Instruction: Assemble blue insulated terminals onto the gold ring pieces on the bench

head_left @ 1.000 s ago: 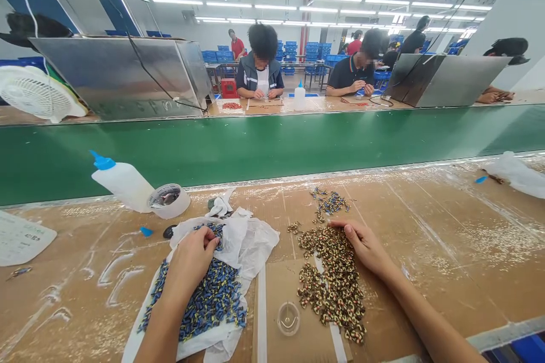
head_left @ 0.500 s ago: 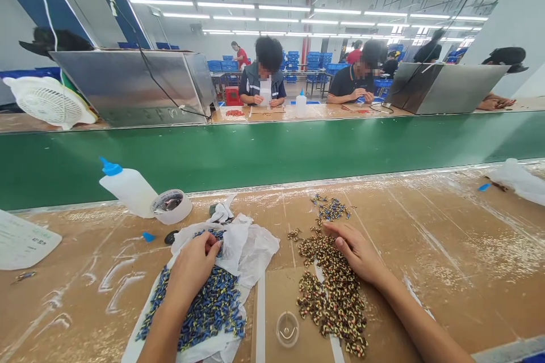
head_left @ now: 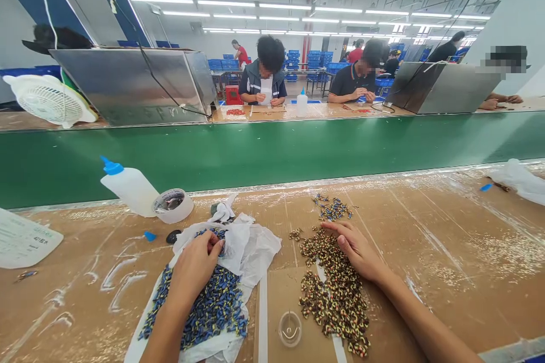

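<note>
My left hand (head_left: 196, 265) rests over a heap of small blue-and-yellow pieces (head_left: 217, 306), its thumb and fingertips pressed together; what they pinch, if anything, is hidden. Crumpled white plastic sheeting (head_left: 258, 244) lies under and beside that heap. On the right, my right hand (head_left: 360, 249) lies along the upper edge of a pile of small dark-and-yellow curled pieces (head_left: 334, 300), fingers stretched out and nothing visibly gripped. Just beyond its fingertips is a smaller group of blue-and-yellow pieces (head_left: 336, 209). A small clear cup (head_left: 290, 329) with a thin pin-like piece upright inside stands between the piles.
A white squeeze bottle (head_left: 134, 191) with a blue cap leans by a tape roll (head_left: 172, 206) at the back left. A white bottle (head_left: 25, 239) lies at the left edge. Beyond the table runs a green belt (head_left: 272, 150); several people work across it.
The view has shifted very slightly. Both of my hands keep nearly the same place and pose, and the heaps look unchanged.
</note>
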Demonstrator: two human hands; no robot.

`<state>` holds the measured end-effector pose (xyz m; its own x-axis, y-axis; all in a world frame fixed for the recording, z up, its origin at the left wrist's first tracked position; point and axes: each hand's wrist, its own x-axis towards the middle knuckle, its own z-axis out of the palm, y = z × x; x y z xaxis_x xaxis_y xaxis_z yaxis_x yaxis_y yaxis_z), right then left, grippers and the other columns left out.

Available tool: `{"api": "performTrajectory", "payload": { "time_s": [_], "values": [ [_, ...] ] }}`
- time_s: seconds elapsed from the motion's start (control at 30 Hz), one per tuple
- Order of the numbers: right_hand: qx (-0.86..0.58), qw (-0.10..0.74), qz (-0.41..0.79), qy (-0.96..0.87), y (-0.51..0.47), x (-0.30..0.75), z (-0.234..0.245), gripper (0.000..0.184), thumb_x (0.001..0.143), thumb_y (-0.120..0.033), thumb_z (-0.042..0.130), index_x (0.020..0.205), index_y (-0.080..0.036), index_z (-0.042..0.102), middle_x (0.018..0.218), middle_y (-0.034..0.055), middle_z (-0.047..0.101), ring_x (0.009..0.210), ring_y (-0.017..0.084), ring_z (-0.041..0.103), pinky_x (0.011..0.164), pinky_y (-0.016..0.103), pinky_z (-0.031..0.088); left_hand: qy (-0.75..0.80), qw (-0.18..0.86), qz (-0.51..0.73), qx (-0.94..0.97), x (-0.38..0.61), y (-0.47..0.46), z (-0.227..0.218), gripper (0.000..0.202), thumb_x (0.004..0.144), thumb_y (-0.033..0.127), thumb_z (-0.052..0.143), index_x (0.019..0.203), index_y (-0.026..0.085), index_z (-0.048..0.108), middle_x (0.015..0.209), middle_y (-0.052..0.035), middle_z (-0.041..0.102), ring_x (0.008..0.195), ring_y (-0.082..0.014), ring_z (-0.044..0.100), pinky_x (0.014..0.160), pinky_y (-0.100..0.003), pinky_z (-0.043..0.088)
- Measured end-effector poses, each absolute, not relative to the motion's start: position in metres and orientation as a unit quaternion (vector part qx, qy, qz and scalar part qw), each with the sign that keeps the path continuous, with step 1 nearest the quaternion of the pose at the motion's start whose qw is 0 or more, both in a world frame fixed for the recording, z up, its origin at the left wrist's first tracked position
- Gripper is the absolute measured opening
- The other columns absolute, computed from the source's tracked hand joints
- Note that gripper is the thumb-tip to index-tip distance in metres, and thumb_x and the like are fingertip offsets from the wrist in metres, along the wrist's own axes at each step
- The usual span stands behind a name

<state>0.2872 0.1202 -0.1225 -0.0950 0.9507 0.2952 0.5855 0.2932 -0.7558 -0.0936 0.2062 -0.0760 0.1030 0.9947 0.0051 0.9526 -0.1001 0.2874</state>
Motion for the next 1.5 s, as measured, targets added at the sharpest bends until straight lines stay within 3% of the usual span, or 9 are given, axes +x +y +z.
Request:
{"api": "performTrajectory", "payload": {
  "time_s": [0.2, 0.4, 0.6, 0.83, 1.23, 1.5],
  "values": [
    [-0.528, 0.461, 0.303, -0.646, 0.122, 0.289, -0.127, 0.051, 0.097, -0.05, 0.021, 0.128, -0.023, 0.052, 0.121, 0.0098, 0.062, 0.117, 0.026, 0.054, 0.103, 0.048, 0.037, 0.665, 0.109, 0.103, 0.732, -0.092, 0.206, -0.075, 0.017, 0.087, 0.034, 0.043, 0.076, 0.023, 0.048, 0.072, -0.0018, 0.061, 0.073, -0.0226, 0.059, 0.061, -0.028, 0.035],
    [-0.569, 0.404, 0.248, -0.672, 0.132, 0.284, -0.124, 0.052, 0.096, -0.053, 0.025, 0.131, -0.026, 0.053, 0.126, 0.0091, 0.058, 0.118, 0.027, 0.051, 0.103, 0.05, 0.036, 0.664, 0.102, 0.102, 0.733, -0.092, 0.205, -0.073, 0.018, 0.087, 0.035, 0.043, 0.076, 0.023, 0.049, 0.072, -0.002, 0.063, 0.073, -0.0229, 0.06, 0.06, -0.028, 0.036],
    [-0.533, 0.461, 0.332, -0.627, 0.13, 0.284, -0.127, 0.054, 0.098, -0.048, 0.018, 0.126, -0.02, 0.054, 0.118, 0.0116, 0.064, 0.11, 0.024, 0.06, 0.098, 0.046, 0.044, 0.659, 0.102, 0.106, 0.737, -0.093, 0.206, -0.074, 0.018, 0.087, 0.035, 0.043, 0.076, 0.023, 0.049, 0.071, -0.0013, 0.063, 0.073, -0.0229, 0.061, 0.06, -0.028, 0.037],
    [-0.494, 0.4, 0.305, -0.708, 0.152, 0.269, -0.113, 0.051, 0.096, -0.052, 0.028, 0.123, -0.024, 0.06, 0.125, 0.0088, 0.062, 0.117, 0.026, 0.054, 0.104, 0.049, 0.035, 0.662, 0.101, 0.097, 0.737, -0.092, 0.207, -0.074, 0.019, 0.087, 0.036, 0.041, 0.075, 0.023, 0.048, 0.07, -0.0012, 0.062, 0.071, -0.0224, 0.059, 0.06, -0.028, 0.035],
    [-0.406, 0.309, 0.328, -0.795, 0.176, 0.247, -0.099, 0.052, 0.097, -0.054, 0.019, 0.122, -0.034, 0.061, 0.128, -0.0012, 0.061, 0.132, 0.022, 0.041, 0.111, 0.049, 0.023, 0.662, 0.098, 0.083, 0.739, -0.089, 0.209, -0.073, 0.019, 0.088, 0.036, 0.039, 0.075, 0.023, 0.046, 0.07, -0.0009, 0.06, 0.071, -0.0222, 0.058, 0.06, -0.028, 0.034],
    [-0.362, 0.277, 0.363, -0.813, 0.175, 0.243, -0.095, 0.055, 0.097, -0.053, 0.023, 0.119, -0.024, 0.065, 0.129, 0.0039, 0.06, 0.134, 0.023, 0.037, 0.11, 0.045, 0.027, 0.668, 0.116, 0.075, 0.731, -0.093, 0.213, -0.075, 0.024, 0.088, 0.04, 0.037, 0.075, 0.023, 0.046, 0.068, -0.0001, 0.059, 0.069, -0.021, 0.056, 0.06, -0.028, 0.034]
  ]
}}
